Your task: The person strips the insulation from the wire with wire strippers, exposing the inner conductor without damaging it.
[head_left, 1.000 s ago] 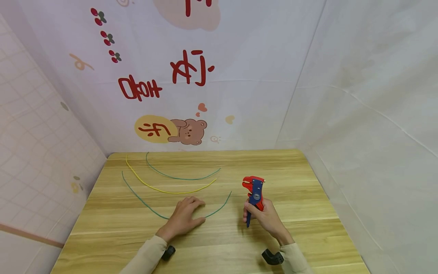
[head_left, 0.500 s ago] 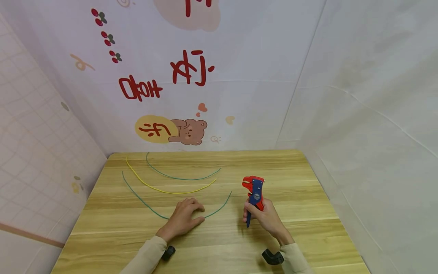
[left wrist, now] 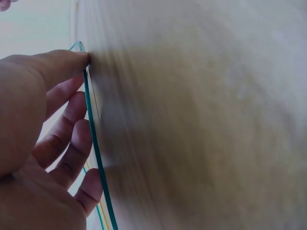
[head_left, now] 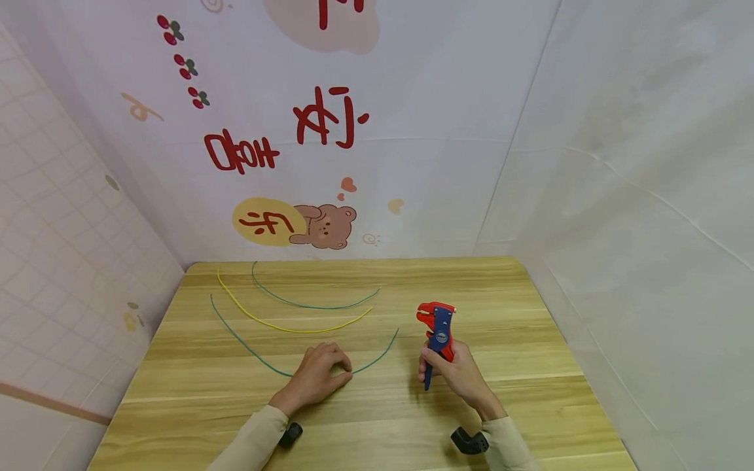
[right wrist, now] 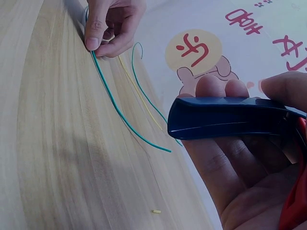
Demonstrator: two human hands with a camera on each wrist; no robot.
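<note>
Left hand (head_left: 315,374) fingers curl, pinching the nearest green wire (head_left: 247,345) against the table (head_left: 530,366) (pinning it flat) | right hand (head_left: 458,376) grips red-blue wire stripper (head_left: 437,330) upright, head up, near wire's free end | yellow wire (head_left: 283,325) behind.

Head view high, looks forward-down over whole table (head_left: 530,366). Left wrist view close along tabletop. Right wrist view close, faces across; both share nearest green wire (right wrist: 125,117).
</note>
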